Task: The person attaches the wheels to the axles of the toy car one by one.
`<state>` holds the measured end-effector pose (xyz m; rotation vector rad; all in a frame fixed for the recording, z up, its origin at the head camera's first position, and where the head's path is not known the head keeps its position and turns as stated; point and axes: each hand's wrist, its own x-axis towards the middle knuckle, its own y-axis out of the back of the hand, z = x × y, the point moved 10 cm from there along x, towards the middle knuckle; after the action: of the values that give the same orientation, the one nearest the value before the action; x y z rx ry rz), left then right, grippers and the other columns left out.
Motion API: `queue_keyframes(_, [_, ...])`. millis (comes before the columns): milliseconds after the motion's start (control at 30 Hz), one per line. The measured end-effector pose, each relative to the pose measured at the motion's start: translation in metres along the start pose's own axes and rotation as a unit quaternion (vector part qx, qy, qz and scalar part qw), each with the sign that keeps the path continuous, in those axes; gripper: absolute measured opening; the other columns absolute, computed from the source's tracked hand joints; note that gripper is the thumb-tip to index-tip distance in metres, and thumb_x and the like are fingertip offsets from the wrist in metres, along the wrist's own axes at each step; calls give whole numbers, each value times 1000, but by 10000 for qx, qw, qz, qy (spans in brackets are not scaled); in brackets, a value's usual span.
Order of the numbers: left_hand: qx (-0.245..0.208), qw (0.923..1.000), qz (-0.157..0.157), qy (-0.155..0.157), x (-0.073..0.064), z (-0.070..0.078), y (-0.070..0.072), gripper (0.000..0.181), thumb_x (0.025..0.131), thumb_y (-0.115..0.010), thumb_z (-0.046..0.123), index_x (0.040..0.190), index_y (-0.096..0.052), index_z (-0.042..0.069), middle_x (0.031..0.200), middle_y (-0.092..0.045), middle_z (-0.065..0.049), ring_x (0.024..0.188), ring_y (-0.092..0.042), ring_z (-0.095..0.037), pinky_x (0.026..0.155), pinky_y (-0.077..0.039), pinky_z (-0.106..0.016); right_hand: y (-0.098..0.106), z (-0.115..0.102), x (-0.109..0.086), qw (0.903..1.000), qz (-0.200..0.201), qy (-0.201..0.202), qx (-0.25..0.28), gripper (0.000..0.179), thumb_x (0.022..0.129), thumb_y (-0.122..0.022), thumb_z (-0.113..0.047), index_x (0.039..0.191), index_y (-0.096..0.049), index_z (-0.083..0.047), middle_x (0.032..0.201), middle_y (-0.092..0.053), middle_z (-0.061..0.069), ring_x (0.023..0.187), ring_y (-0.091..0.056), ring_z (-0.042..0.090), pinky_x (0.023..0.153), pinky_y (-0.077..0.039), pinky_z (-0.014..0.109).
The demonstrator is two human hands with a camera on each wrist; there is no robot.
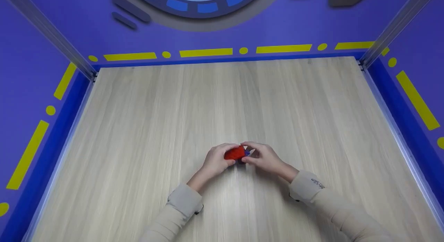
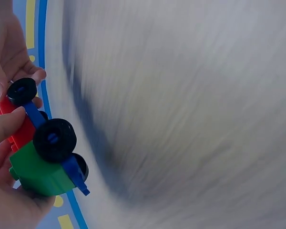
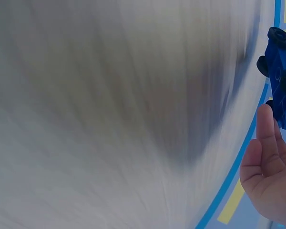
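Observation:
A small toy vehicle (image 1: pixel 235 153) is between the two hands, above the near middle of the table. Red and green blocks (image 2: pixel 40 171) sit on its blue chassis (image 3: pixel 278 67), which has black wheels (image 2: pixel 55 140). My left hand (image 1: pixel 216 158) grips the body, its thumb across the side in the left wrist view. At the vehicle's right end, my right hand (image 1: pixel 265 158) curves thumb and index finger around it. In the right wrist view the underside faces the camera, with the right fingertips at the end wheel. The hands hide part of the blocks.
A pale wood-grain table (image 1: pixel 194 103) spreads around the hands. Purple walls with yellow marks (image 1: pixel 206 52) stand at its back and both sides, with metal posts (image 1: pixel 388 23) at the corners.

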<state>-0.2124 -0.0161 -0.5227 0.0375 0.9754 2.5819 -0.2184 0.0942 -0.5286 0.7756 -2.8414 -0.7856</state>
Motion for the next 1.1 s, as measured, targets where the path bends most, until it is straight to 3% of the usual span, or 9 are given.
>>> queue_keyframes(200, [758, 9965, 125, -317, 0, 10, 1, 45, 74, -68, 8, 117, -58, 15, 118, -58, -1, 109, -52, -20, 94, -39, -36, -2, 1, 0, 9999, -72, -53, 67, 42, 79, -65, -22, 117, -54, -10, 98, -63, 9, 67, -61, 13, 58, -49, 20])
queue_keyframes(367, [1249, 9885, 373, -766, -1, 18, 1, 42, 72, -69, 9, 113, -60, 15, 112, -61, 1, 103, -55, -17, 90, -41, -34, -2, 0, 1, 9998, 11, -83, -181, 34, 77, -66, -13, 110, -57, -12, 93, -64, 5, 70, -59, 12, 59, -48, 21])
queue_keyframes(600, [1606, 9767, 748, -1210, -3, 25, 2, 41, 71, -69, 9, 111, -61, 17, 107, -62, 2, 98, -56, -16, 87, -42, -33, 1, -3, -1, 9993, 178, 35, -334, 32, 74, -67, -8, 105, -58, -8, 94, -65, 7, 71, -59, 14, 59, -47, 20])
queue_keyframes(767, [1560, 9760, 988, -1151, -4, 19, 9, 45, 71, -71, 15, 114, -57, 17, 112, -58, 0, 103, -53, -18, 89, -41, -35, 6, 1, -2, 9990, 337, 71, -272, 32, 74, -67, -8, 105, -58, -6, 94, -65, 10, 71, -60, 14, 60, -48, 20])
queue_keyframes(1100, [907, 9859, 1240, -661, -3, -6, 23, 50, 70, -72, 22, 117, -56, 16, 117, -55, -2, 108, -50, -19, 93, -40, -34, 18, 16, -5, 9981, 581, -211, 20, 31, 73, -66, -4, 102, -58, -5, 97, -64, 12, 73, -60, 14, 63, -48, 21])
